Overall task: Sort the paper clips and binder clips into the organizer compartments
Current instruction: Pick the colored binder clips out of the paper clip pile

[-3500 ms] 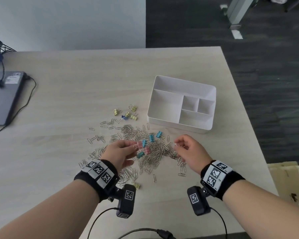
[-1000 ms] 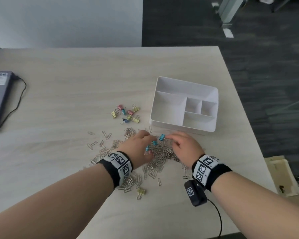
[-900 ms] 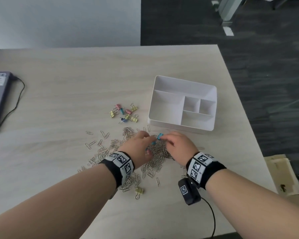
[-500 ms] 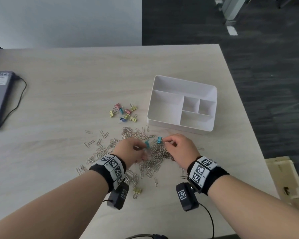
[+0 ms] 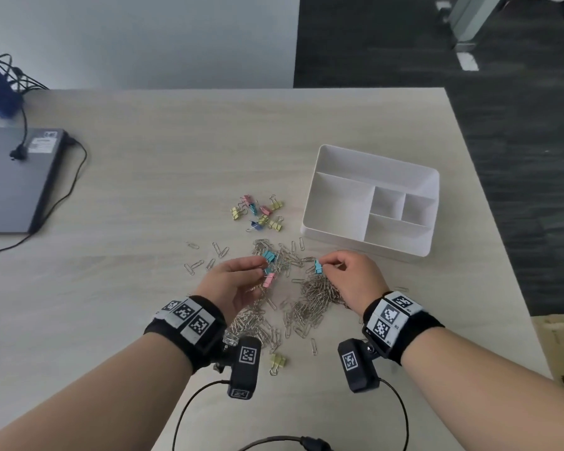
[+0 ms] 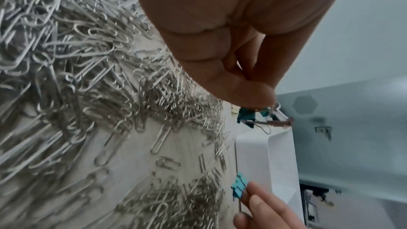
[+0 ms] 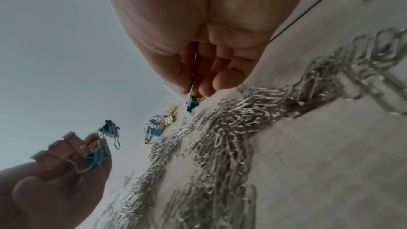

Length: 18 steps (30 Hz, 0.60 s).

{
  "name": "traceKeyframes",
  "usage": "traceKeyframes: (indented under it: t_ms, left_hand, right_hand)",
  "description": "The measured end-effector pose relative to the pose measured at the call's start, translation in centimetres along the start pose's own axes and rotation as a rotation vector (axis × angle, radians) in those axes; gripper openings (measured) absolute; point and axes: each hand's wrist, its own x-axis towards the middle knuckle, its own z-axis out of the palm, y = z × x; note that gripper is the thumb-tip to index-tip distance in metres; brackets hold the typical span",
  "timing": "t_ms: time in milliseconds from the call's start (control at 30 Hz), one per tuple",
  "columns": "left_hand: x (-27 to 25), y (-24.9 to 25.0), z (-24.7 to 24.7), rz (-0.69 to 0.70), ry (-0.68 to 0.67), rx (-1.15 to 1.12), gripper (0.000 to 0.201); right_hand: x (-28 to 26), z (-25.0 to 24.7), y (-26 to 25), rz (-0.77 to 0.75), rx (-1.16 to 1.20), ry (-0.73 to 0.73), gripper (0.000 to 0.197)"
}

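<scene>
A heap of silver paper clips lies on the wooden table in front of me. My left hand is raised over its left side and pinches a bunch of binder clips, two teal and one pink, seen also in the right wrist view as binder clips. My right hand pinches one teal binder clip by its wire handle, low over the heap; the teal clip hangs from its fingertips. The white organizer stands beyond, its compartments bare.
A small group of yellow, pink and blue binder clips lies left of the organizer. One yellow binder clip sits near my wrists. A grey laptop with cables lies at the far left. The table's right edge runs close behind the organizer.
Both hands have lifted off the heap. The left now holds teal and pink clips above it, and the right has raised the teal clip by its handle.
</scene>
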Motion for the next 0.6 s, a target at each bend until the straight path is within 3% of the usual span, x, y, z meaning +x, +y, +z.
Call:
traceKeyframes:
  t_ms: [267, 433, 600]
  left_hand:
    - [0.5, 2.2, -3.6, 0.017, 0.134, -0.069, 0.023]
    - [2.0, 4.6, -6.4, 0.06, 0.253, -0.124, 0.021]
    - [3.8, 7.2, -6.9, 0.1, 0.286, -0.068, 0.021]
  right_hand:
    - [1.6, 1.9, -6.5, -0.029, 0.122, -0.153, 0.021]
    - [5.0, 4.1, -10.8, 0.077, 0.429, -0.119, 0.031]
    - [7.5, 5.7, -11.8, 0.18, 0.445, -0.189, 0.035]
